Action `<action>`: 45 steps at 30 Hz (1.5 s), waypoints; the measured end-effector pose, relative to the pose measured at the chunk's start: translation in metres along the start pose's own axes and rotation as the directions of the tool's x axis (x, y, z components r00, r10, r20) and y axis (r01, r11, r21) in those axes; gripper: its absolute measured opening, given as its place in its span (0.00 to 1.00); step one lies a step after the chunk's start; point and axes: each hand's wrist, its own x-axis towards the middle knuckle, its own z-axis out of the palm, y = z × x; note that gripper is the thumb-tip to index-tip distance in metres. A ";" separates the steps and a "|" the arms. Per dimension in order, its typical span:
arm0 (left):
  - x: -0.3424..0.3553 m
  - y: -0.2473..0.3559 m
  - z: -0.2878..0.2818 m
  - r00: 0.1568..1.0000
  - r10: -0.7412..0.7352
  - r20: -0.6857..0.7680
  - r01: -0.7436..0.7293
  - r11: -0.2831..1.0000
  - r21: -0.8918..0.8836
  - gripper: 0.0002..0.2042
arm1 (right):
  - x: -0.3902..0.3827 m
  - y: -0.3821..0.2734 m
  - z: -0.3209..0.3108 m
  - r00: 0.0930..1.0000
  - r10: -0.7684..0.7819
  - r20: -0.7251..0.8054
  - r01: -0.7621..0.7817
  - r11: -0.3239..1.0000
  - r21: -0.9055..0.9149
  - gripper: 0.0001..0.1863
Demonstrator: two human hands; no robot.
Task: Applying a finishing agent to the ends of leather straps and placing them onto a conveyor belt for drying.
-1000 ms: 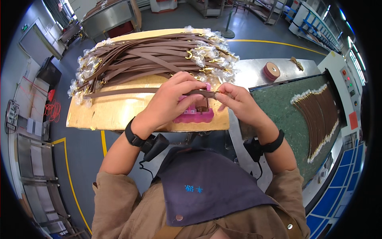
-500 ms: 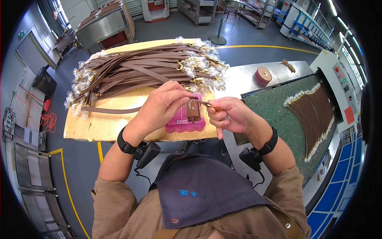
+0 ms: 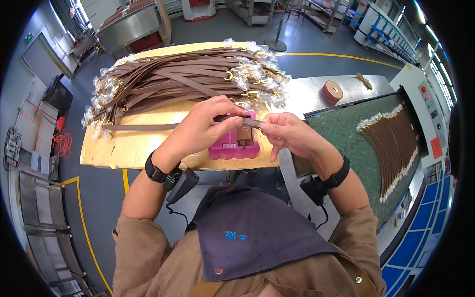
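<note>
Between my two hands runs a flat brown strap (image 3: 253, 123), its long tail lying out leftward over the yellow tabletop (image 3: 106, 153). My left hand (image 3: 205, 121) is closed on it, thumb and fingers pinching. A short way to the right, my right hand (image 3: 287, 129) pinches the same strap near its end; the tip is hidden by the fingers. Just below the strap stands a pink tray (image 3: 232, 152) holding a brown roller (image 3: 245, 136), partly covered by my left hand.
A heap of brown straps (image 3: 173, 74) with plastic-wrapped metal clasps fills the table's far side. To the right, a row of straps (image 3: 391, 148) lies on a green conveyor belt (image 3: 341, 143). A brown-red roll (image 3: 332, 92) sits on the metal ledge (image 3: 307, 89).
The strap has turned so its flat face shows between my hands. My right hand has risen slightly and moved right; the gold metal piece near its fingers is no longer visible.
</note>
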 end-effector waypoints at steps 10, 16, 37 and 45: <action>-0.004 -0.009 0.015 0.994 0.057 -0.088 -0.040 0.982 0.184 0.09 | 0.018 0.012 -0.001 0.837 -0.546 0.046 0.295 0.378 -0.878 0.08; -0.008 -0.015 0.019 0.982 0.136 -0.131 -0.093 0.953 0.289 0.11 | 0.026 0.014 -0.004 0.798 -0.591 0.115 0.324 0.260 -0.910 0.08; -0.015 -0.028 0.023 0.978 0.117 -0.173 -0.064 0.956 0.287 0.08 | 0.034 0.018 -0.003 0.753 -0.626 0.205 0.341 0.104 -0.934 0.08; -0.014 -0.028 0.026 0.972 0.145 -0.184 -0.090 0.956 0.279 0.08 | 0.031 0.018 -0.005 0.760 -0.618 0.201 0.322 0.089 -0.942 0.08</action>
